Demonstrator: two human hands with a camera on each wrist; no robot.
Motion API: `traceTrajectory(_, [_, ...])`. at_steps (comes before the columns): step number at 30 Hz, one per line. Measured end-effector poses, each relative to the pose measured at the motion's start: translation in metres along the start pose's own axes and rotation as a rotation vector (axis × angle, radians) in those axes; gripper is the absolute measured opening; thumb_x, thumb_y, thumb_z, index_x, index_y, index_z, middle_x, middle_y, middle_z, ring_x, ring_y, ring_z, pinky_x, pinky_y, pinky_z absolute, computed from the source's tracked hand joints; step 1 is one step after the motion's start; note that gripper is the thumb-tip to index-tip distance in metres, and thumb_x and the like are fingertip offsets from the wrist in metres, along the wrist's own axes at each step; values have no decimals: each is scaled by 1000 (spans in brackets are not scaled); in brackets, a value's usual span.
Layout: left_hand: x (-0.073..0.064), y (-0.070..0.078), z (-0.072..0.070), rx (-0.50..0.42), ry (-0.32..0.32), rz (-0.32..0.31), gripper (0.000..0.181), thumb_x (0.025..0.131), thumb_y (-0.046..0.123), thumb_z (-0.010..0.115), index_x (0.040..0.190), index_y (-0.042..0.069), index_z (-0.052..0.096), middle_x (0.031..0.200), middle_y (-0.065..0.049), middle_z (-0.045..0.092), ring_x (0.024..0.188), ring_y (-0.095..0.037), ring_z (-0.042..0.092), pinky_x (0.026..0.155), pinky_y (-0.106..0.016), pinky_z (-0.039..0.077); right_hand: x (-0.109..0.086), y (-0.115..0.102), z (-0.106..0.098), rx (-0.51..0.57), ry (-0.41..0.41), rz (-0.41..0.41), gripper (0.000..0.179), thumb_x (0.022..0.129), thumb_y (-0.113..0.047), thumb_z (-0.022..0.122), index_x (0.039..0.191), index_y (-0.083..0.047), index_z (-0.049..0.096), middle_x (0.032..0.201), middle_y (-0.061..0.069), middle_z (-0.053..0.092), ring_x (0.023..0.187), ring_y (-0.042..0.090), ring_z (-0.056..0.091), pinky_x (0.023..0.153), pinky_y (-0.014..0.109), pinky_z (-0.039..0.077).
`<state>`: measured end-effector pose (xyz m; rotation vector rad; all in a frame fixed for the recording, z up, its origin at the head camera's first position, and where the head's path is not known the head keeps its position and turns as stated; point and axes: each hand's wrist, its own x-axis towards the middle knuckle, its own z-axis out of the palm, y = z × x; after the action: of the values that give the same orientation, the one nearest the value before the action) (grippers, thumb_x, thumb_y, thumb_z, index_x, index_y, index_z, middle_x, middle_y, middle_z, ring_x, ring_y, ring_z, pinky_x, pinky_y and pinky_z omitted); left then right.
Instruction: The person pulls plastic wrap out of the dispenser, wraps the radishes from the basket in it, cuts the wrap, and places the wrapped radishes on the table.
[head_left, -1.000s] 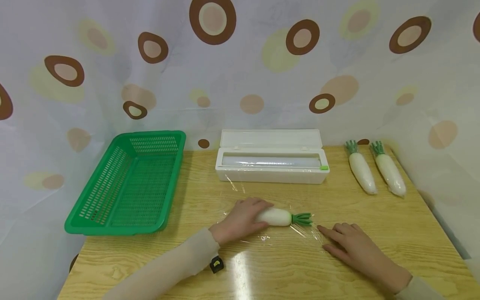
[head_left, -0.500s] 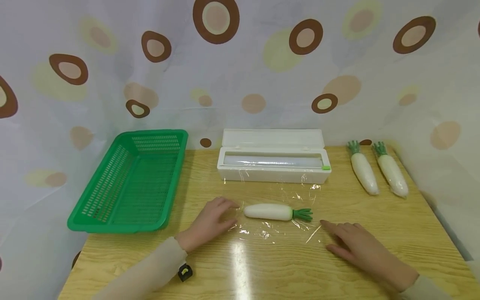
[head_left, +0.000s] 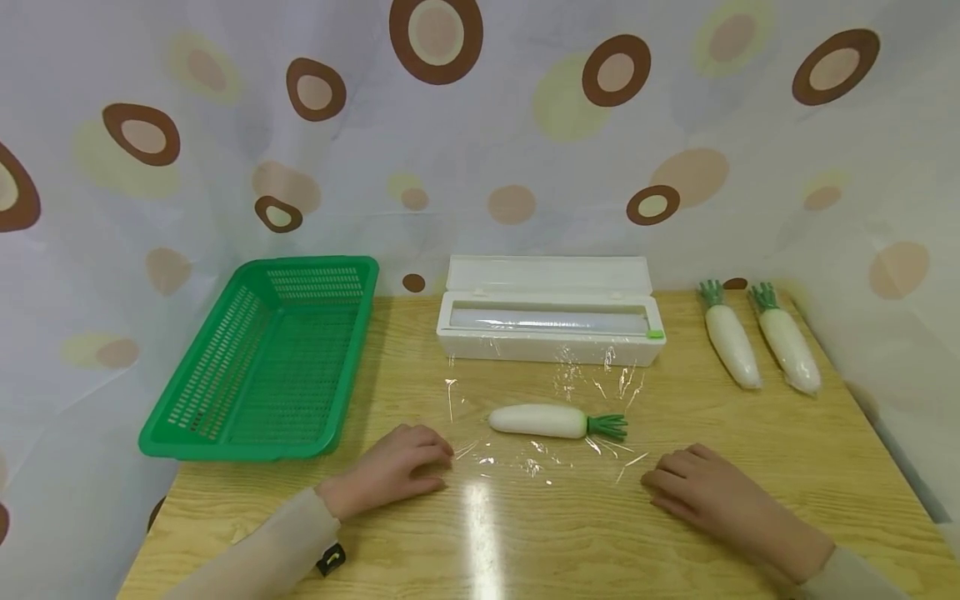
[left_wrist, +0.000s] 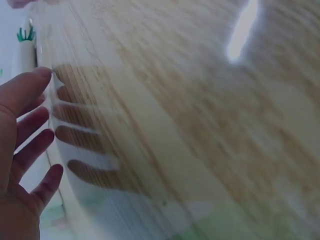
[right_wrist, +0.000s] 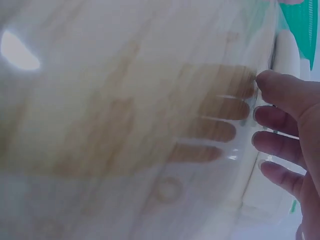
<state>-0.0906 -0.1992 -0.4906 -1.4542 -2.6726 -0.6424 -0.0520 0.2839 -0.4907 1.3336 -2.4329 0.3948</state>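
A white radish (head_left: 538, 421) with green stalks lies crosswise in the middle of the table, on a sheet of clear plastic wrap (head_left: 534, 467) that shows by its glints and creases. To the left of the radish's tip is my left hand (head_left: 393, 471), fingers relaxed and slightly spread, fingertips near the sheet's left side. My right hand (head_left: 720, 504) rests low to the right of the stalks, fingers loosely bent, fingertips close to the sheet's right side. Neither hand holds anything. In the wrist views, the left fingers (left_wrist: 36, 147) and right fingers (right_wrist: 277, 142) are right at the tabletop.
Behind the radish stands a white wrap dispenser (head_left: 551, 346), lid raised, with a film roll inside. A green plastic basket (head_left: 348, 367) is at the left. Two more radishes, a nearer one (head_left: 732, 346) and an outer one (head_left: 789, 350), lie back right. A patterned curtain (head_left: 465, 150) hangs behind.
My left hand has let go of the radish and moved left and toward me. My right hand has stayed nearly in place, its forefinger now drawn back. The radish lies uncovered by the hand.
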Motion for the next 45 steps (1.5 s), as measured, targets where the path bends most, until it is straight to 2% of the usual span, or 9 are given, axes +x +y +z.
traceTrajectory(4, [-3,-2,-2,-10,1,45,14,92,21,81,104,15,76,122,0,72,112,-17,67,92,-34,54,6,-2,1,-34,13,-54,48,115,-38,33,96,-18,73,91,-11,60,80,8,56,76,30,45])
traceTrajectory(11, [-6,-3,-1,17,53,92,3,96,15,76,99,15,76,120,-1,72,111,-19,67,92,-36,56,11,-5,3,-32,-9,-9,51,115,-36,26,92,-18,68,88,-12,57,75,6,54,66,28,48])
traceTrajectory(15, [-6,-2,1,34,63,77,3,98,15,73,101,14,73,120,-2,70,111,-18,66,93,-37,56,9,-5,4,12,-25,64,33,114,-34,43,94,-21,66,90,-14,58,77,4,55,67,28,48])
traceTrajectory(18, [-4,-1,1,1,72,31,5,98,12,73,103,13,70,115,0,70,108,-17,66,93,-35,56,8,-3,-2,48,-35,135,7,103,-24,67,97,-23,66,93,-18,58,81,1,55,70,29,50])
traceTrajectory(20, [-1,0,-1,-29,87,-14,6,99,11,72,104,12,68,110,1,70,104,-16,66,91,-33,56,9,-1,-7,60,-43,178,11,96,-17,75,99,-24,66,94,-20,58,82,-1,54,71,29,51])
traceTrajectory(29, [26,-5,-14,-238,154,-273,4,106,8,60,106,9,64,101,-1,70,95,-13,67,82,-31,58,25,16,-18,27,12,205,14,109,-25,57,100,-17,64,91,-12,61,77,2,56,66,33,53])
traceTrajectory(32, [36,-8,-14,-348,202,-359,5,107,8,57,106,8,62,101,-4,71,94,-17,68,81,-31,58,30,20,-20,48,23,237,5,102,-16,68,99,-18,65,90,-12,62,76,2,55,63,31,52])
traceTrajectory(36, [47,-13,-13,-464,270,-462,5,107,5,57,105,7,61,95,-9,71,88,-20,67,81,-33,59,35,24,-21,80,-6,327,27,85,0,80,97,-20,66,91,-14,62,78,1,56,64,29,51])
traceTrajectory(45, [60,-23,1,-455,317,-542,6,106,8,60,104,4,63,89,-1,68,81,-11,61,76,-30,55,41,32,-16,171,-122,512,13,95,-4,72,97,-15,68,90,-12,64,80,3,58,68,29,54])
